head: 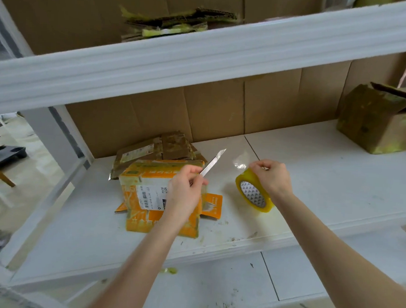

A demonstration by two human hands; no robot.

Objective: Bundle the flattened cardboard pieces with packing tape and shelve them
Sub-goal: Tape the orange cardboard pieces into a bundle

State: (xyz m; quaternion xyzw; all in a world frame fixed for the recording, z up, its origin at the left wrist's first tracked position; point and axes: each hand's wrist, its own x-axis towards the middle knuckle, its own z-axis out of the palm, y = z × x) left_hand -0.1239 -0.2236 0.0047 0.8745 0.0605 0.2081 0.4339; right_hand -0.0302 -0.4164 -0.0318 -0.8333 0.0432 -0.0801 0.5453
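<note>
1. The white shelf (314, 159) in front of me carries everything I am working with. The shelf above (202, 50) holds a bound cardboard bundle (171, 22).
2. An open brown box (373, 120) stands at the far right of my shelf, well apart from my hands. I cannot see what is inside it.
3. The flattened cardboard lies to the left. An orange piece (148, 181) is on top, directly under my left hand, and the brown pieces (169, 147) are behind it against the back wall. I see no tape round them, so I judge the bundling not yet done.
4. My left hand (183, 193) is curled round the knife handle. It is the hand nearer the cardboard.
5. My right hand (272, 178) grips the tape roll (254, 194), with its fingers pinched at the roll's top edge. The roll stands on its edge just right of the orange piece.
6. The knife (212, 163) slants from my left hand up and to the right, with its tip pointing toward the tape.
7. A clear strip of tape (240, 160) rises off the roll, just beside the blade tip but not touching it. The next cut depends on that gap: the blade would need to travel right, across the strip.
</note>
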